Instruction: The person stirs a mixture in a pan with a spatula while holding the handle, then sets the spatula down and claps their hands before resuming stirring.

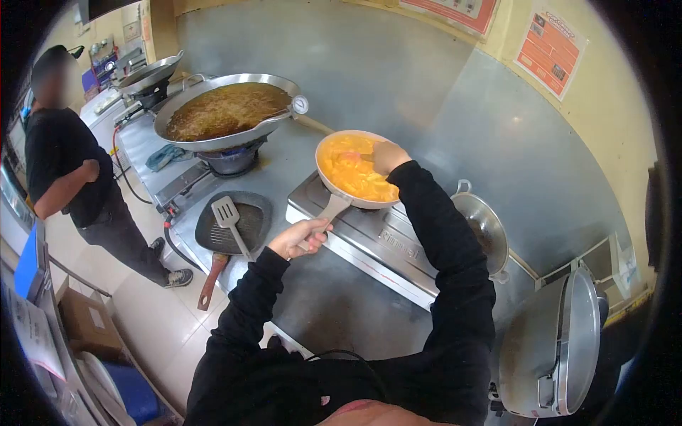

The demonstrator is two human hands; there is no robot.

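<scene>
My left hand (300, 240) is wrapped round the pale handle of a frying pan (333, 190), which sits over the near burner of a two-burner gas stove (387, 243). Yellow-orange egg mixture (348, 169), wet-looking with some thicker folds, covers the pan's bottom. Over the far right side of the pan, my right hand (388, 156) is closed, knuckles up. A small part of some utensil seems to show beside its fingers, but the hand hides most of it.
Left of the stove lie a square grill pan (259, 211) and a slotted turner (226, 213). Behind them a large wok (165, 121) holds bubbling brown oil. A metal wok (501, 245) and a big lidded pot (529, 362) stand right. A person (71, 156) stands left.
</scene>
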